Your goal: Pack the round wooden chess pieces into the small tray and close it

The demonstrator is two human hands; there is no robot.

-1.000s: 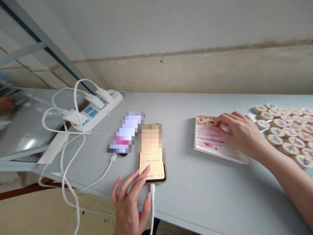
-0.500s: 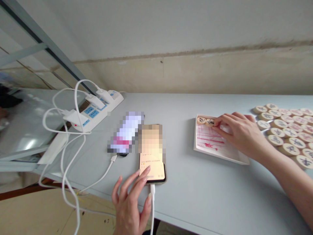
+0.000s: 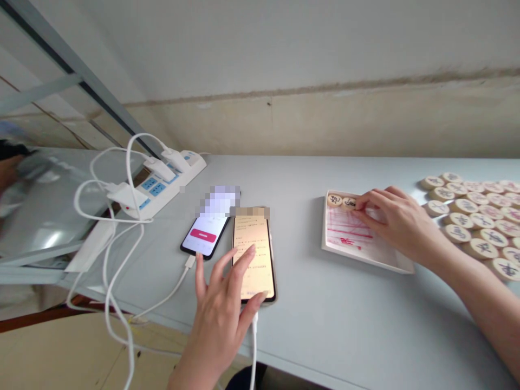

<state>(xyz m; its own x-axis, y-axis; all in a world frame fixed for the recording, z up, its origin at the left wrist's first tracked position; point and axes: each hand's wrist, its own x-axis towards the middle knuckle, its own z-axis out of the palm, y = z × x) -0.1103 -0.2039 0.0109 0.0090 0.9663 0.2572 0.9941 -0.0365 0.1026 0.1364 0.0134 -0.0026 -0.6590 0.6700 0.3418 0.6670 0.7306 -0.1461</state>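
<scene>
My left hand (image 3: 221,309) is open with fingers spread, its fingertips resting on the lit screen of a phone (image 3: 254,254) that lies plugged in near the table's front edge. A second phone (image 3: 205,233) with a red button on its screen lies just left of it. My right hand (image 3: 396,219) rests in a flat white tray (image 3: 357,254) with red print, fingers curled and pinching a round wooden chess piece (image 3: 348,203) at the tray's far edge. Another wooden piece (image 3: 334,200) sits beside it in the tray's far left corner.
Several round wooden chess pieces (image 3: 475,216) lie in rows at the right of the pale table (image 3: 304,314). A white power strip (image 3: 162,181) with plugs and looping white cables (image 3: 109,254) sits at the left. A wall runs behind; the table's front edge is close.
My left hand has moved forward up the phone screen, fingers now farther along it. My right hand has stayed in the tray.
</scene>
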